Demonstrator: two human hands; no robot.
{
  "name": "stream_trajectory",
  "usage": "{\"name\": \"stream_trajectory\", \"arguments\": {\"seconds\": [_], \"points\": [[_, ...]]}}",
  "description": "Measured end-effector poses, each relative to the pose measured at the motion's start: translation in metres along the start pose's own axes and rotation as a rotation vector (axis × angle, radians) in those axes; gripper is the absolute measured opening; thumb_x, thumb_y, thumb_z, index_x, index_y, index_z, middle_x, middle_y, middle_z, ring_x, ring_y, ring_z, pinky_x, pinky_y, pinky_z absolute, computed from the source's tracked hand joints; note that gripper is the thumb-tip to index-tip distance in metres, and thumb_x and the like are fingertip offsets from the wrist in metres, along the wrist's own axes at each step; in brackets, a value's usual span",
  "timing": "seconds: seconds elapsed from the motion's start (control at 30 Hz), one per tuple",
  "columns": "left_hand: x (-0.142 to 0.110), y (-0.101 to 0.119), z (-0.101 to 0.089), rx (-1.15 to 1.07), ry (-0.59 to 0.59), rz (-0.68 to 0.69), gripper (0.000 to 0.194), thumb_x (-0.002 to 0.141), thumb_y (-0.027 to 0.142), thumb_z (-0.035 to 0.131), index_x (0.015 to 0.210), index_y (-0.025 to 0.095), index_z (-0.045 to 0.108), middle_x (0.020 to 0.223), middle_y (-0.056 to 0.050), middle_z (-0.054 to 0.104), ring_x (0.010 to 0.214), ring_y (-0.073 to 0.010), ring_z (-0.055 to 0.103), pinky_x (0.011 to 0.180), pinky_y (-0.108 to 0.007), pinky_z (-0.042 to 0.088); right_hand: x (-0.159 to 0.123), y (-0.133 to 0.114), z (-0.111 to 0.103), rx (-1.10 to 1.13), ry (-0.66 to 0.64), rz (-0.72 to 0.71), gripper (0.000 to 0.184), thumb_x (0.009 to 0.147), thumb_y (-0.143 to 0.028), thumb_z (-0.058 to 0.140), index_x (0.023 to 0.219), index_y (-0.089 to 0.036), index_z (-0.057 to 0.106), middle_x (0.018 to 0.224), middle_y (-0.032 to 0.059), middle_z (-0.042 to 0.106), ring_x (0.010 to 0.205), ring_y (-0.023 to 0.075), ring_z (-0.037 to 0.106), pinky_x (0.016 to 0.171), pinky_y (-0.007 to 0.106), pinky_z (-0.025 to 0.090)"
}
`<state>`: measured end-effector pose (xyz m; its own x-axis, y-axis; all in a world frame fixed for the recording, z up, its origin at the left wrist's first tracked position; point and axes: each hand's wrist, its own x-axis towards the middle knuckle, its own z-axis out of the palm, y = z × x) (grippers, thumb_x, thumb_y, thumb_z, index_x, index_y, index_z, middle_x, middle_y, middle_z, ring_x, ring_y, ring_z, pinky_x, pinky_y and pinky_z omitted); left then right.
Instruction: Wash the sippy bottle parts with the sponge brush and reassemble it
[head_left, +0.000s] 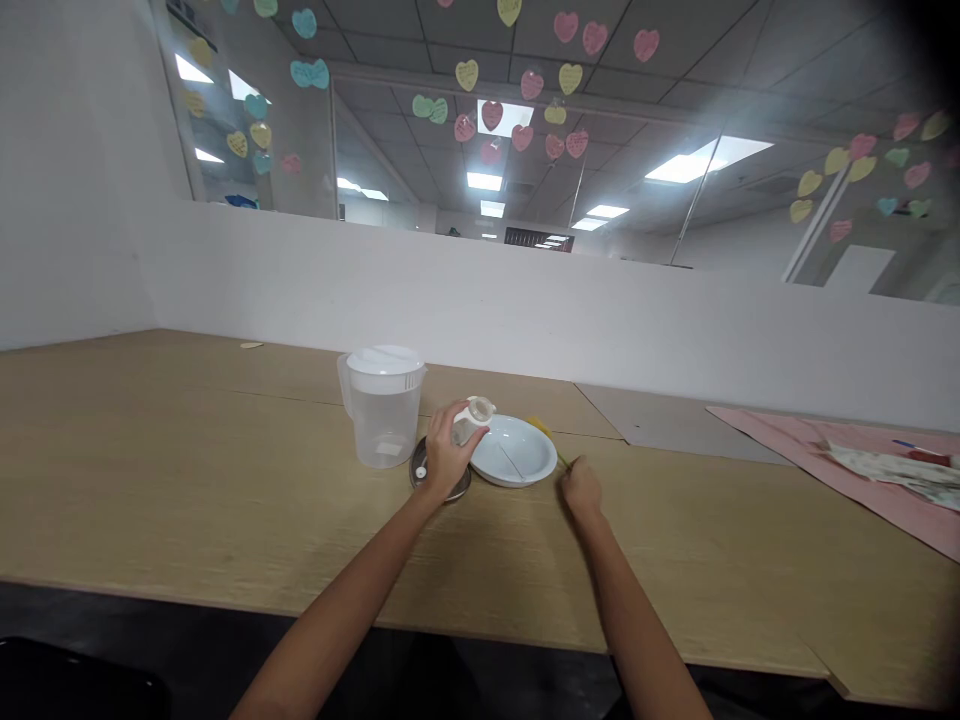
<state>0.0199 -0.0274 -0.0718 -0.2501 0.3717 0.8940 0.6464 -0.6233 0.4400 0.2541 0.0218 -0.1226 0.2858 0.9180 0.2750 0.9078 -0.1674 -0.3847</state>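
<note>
My left hand point(448, 450) is closed round a small clear jar point(461, 431) with a white rim, tilted at the left edge of a white bowl point(517, 440). A thin pale line crosses the inside of the bowl; I cannot tell what it is. Under my left wrist lies a dark round lid-like disc point(459, 488) with a small white knob, partly hidden. To the right of the bowl, my right hand point(582, 487) grips a thin green stick with a yellow end point(540, 427), which reaches behind the bowl's rim.
A clear plastic pitcher point(386, 420) with a white lid stands left of the bowl. At the right lies a pink cloth point(795, 455) with a patterned white cloth point(892, 470) on it. A white wall point(480, 300) rises behind the wooden table point(225, 500).
</note>
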Motion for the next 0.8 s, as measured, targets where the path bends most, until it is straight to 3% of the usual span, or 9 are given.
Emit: {"name": "stream_trajectory", "arguments": {"seconds": [0.1, 0.17, 0.27, 0.4, 0.5, 0.63, 0.8], "points": [[0.009, -0.002, 0.000, 0.070, -0.086, 0.095, 0.038, 0.071, 0.033, 0.063, 0.106, 0.022, 0.054, 0.105, -0.006, 0.058, 0.100, -0.0198, 0.051, 0.088, -0.035, 0.040, 0.001, 0.001, -0.009, 0.259, 0.237, 0.067, 0.032, 0.082, -0.025, 0.033, 0.099, -0.009, 0.054, 0.079, 0.0122, 0.062, 0.068, 0.0201, 0.057, 0.056, 0.027, 0.034], [0.015, -0.004, 0.001, 0.109, -0.173, 0.151, 0.038, 0.072, 0.032, 0.063, 0.107, 0.023, 0.054, 0.106, -0.005, 0.058, 0.100, -0.0195, 0.051, 0.088, -0.034, 0.041, -0.001, -0.002, -0.016, 0.463, 0.379, -0.022, 0.038, 0.083, -0.037, 0.031, 0.096, -0.011, 0.056, 0.078, 0.0100, 0.063, 0.068, 0.0191, 0.056, 0.060, 0.027, 0.035], [0.025, -0.009, 0.003, 0.158, -0.274, 0.220, 0.039, 0.072, 0.031, 0.063, 0.109, 0.023, 0.054, 0.107, -0.005, 0.058, 0.099, -0.0195, 0.051, 0.088, -0.034, 0.040, -0.009, -0.012, -0.023, 0.718, 0.362, -0.252, 0.044, 0.080, -0.048, 0.037, 0.083, -0.013, 0.063, 0.075, 0.0074, 0.064, 0.068, 0.0177, 0.056, 0.062, 0.026, 0.038], [0.036, -0.017, 0.004, 0.204, -0.312, 0.213, 0.040, 0.071, 0.033, 0.063, 0.108, 0.022, 0.054, 0.105, -0.005, 0.059, 0.098, -0.0201, 0.051, 0.087, -0.034, 0.040, -0.016, -0.020, -0.025, 0.914, 0.312, -0.285, 0.040, 0.071, -0.050, 0.052, 0.069, -0.013, 0.066, 0.069, 0.0058, 0.065, 0.067, 0.0175, 0.057, 0.062, 0.024, 0.039], [0.042, -0.022, 0.003, 0.189, -0.369, 0.198, 0.039, 0.071, 0.034, 0.064, 0.107, 0.022, 0.055, 0.105, -0.005, 0.060, 0.098, -0.0202, 0.052, 0.086, -0.034, 0.041, -0.016, -0.020, -0.024, 0.905, 0.274, -0.324, 0.040, 0.068, -0.051, 0.056, 0.060, -0.013, 0.064, 0.059, 0.0026, 0.060, 0.060, 0.0149, 0.053, 0.058, 0.023, 0.037], [0.049, -0.027, 0.002, 0.156, -0.441, 0.216, 0.039, 0.070, 0.033, 0.064, 0.107, 0.022, 0.055, 0.107, -0.004, 0.060, 0.099, -0.0198, 0.053, 0.087, -0.035, 0.041, -0.014, -0.017, -0.022, 0.739, 0.250, -0.407, 0.046, 0.069, -0.054, 0.053, 0.047, -0.013, 0.055, 0.047, -0.0028, 0.041, 0.048, 0.0082, 0.039, 0.049, 0.021, 0.029], [0.055, -0.032, -0.002, 0.204, -0.588, 0.449, 0.035, 0.076, 0.027, 0.058, 0.110, 0.021, 0.054, 0.111, -0.007, 0.059, 0.104, -0.0202, 0.052, 0.090, -0.039, 0.040, -0.016, -0.017, -0.020, 0.500, 0.353, -0.519, 0.052, 0.072, -0.056, 0.048, 0.042, -0.014, 0.049, 0.044, -0.0039, 0.032, 0.045, 0.0056, 0.029, 0.048, 0.020, 0.025]]}}
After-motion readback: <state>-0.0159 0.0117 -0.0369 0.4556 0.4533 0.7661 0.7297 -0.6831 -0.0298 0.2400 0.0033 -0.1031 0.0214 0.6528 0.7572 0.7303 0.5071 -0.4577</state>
